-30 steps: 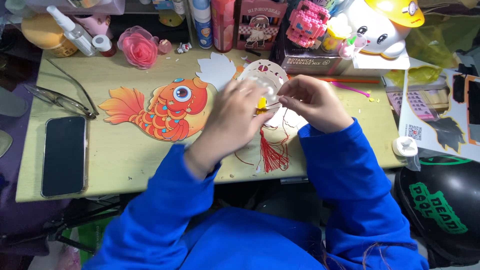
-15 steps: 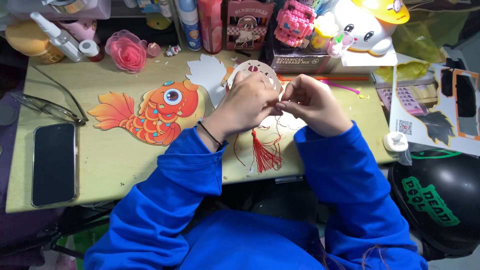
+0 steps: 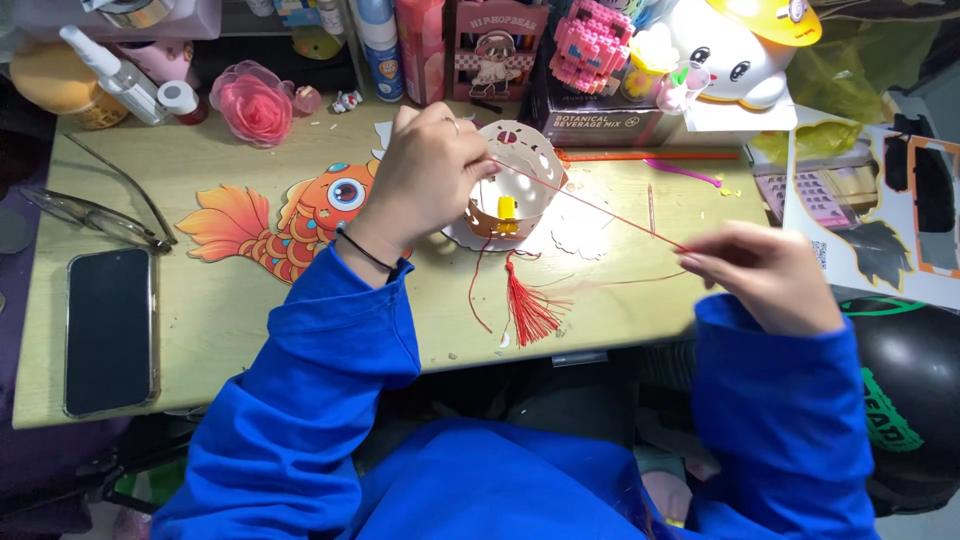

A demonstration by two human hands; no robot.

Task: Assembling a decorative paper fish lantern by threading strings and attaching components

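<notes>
My left hand (image 3: 425,180) grips the rim of a small round paper lantern (image 3: 515,185), white and orange with cut-out holes, standing on the desk. My right hand (image 3: 765,275) pinches the end of a red string (image 3: 600,208) that runs taut from the lantern's rim out to the right. A red tassel (image 3: 528,308) on a thin red cord lies on the desk just below the lantern. An orange paper goldfish (image 3: 290,215) lies flat to the left, partly under my left wrist. Both arms wear blue sleeves.
A black phone (image 3: 108,330) and glasses (image 3: 95,215) lie at the desk's left. A pink fabric flower (image 3: 253,105), bottles, a pink block figure (image 3: 597,40) and a white toy (image 3: 735,50) line the back edge. Printed sheets (image 3: 870,205) sit right; a black helmet (image 3: 915,385) is below.
My right hand has pulled away from the lantern to the right, drawing the red string out taut. My left hand stayed on the lantern's rim. The view has shifted slightly.
</notes>
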